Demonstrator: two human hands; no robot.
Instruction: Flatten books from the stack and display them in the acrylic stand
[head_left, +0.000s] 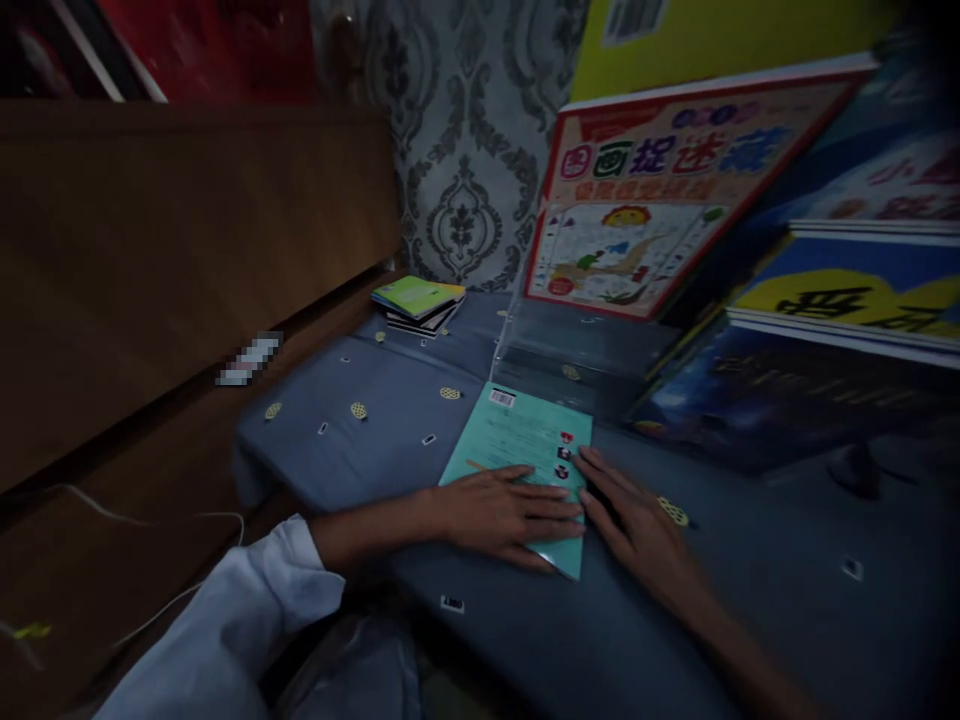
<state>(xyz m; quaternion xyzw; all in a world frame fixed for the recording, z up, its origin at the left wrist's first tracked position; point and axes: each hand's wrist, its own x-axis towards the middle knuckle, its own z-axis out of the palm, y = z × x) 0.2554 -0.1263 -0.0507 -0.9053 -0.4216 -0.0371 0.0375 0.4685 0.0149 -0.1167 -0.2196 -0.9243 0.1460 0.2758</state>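
Note:
A thin teal book (517,430) with a barcode in its upper left corner lies on the grey-blue tablecloth (390,385). Across its lower half rests my left hand (506,512), palm down, with the fingers spread and pointing right. My right hand (630,515) is at the book's right edge, its fingertips touching that edge and its fingers slightly apart. Neither hand is wrapped around anything.
Behind the book stands a clear rack (592,345) with picture books, among them a red-bordered one (667,190). A small book stack (420,300) sits at the back. Wooden furniture (187,240) borders the left; a white cable (150,520) hangs there.

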